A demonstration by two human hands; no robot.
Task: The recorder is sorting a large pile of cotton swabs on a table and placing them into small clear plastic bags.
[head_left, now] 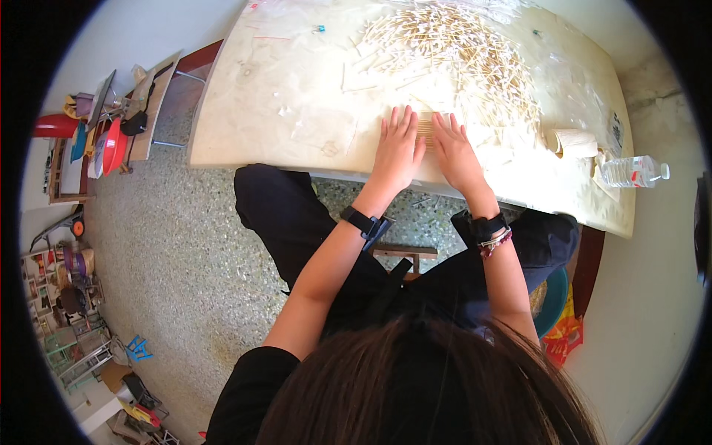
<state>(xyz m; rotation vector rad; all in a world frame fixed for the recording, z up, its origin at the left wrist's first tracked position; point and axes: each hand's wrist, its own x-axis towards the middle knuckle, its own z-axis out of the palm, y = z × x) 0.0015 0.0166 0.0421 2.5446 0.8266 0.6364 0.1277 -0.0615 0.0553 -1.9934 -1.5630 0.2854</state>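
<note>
On the pale table (252,126), my left hand (398,150) and my right hand (455,157) lie close together near the front edge. Their fingers are stretched out and nearly flat. Between them shows a small row of cotton swabs (425,130), side by side; the fingers touch or cover its two ends. Just beyond my hands spreads a large loose pile of cotton swabs (482,55), reaching toward the back and right. A few single swabs lie left of the pile. Whatever is under my palms is hidden.
A clear plastic bottle (630,172) lies on its side at the right edge, by a beige cloth or paper roll (575,143). A small blue-green object (319,29) sits at the back left. Below right stand a teal tub (552,300) and a red-orange bag (565,337).
</note>
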